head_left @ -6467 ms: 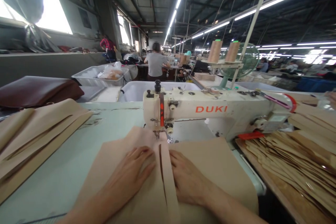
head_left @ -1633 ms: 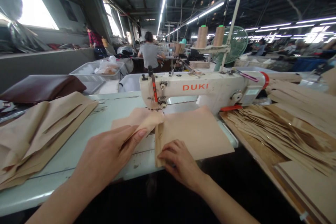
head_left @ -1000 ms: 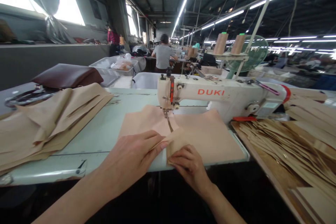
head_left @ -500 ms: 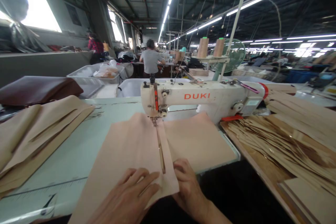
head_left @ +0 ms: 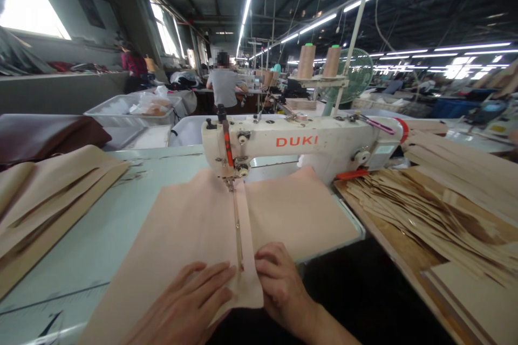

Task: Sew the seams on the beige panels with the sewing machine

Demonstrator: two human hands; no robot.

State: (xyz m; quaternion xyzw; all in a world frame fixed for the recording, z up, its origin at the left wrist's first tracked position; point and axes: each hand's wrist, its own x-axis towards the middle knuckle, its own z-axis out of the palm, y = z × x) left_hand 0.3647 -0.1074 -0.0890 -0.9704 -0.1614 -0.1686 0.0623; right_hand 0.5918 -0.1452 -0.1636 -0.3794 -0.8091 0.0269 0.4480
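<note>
A beige leather-like panel (head_left: 190, 232) lies under the presser foot (head_left: 230, 184) of the white sewing machine (head_left: 259, 143). Down it runs a long narrow slit (head_left: 238, 226), where a darker strip and small shiny bits show; whether that is a zipper I cannot tell. My left hand (head_left: 190, 296) rests flat on the panel, left of the slit's near end, fingers stretched out. My right hand (head_left: 283, 285) has its fingers curled at the panel's right edge and grips it; the thumb is hidden. A second stretch of beige material (head_left: 299, 210) spreads to the right beneath the machine arm.
Beige panels (head_left: 60, 194) are stacked on the table at left, with folded dark red material (head_left: 48, 135) behind. Cut strips (head_left: 404, 215) cover a wooden side board at right. Two thread cones (head_left: 307, 62) stand behind the machine. A person (head_left: 224, 86) sits further back.
The view has turned slightly, shifting the scene left. Both hands stay at the same places on the panel. The slit looks narrower, and a shiny bit now shows midway along it.
</note>
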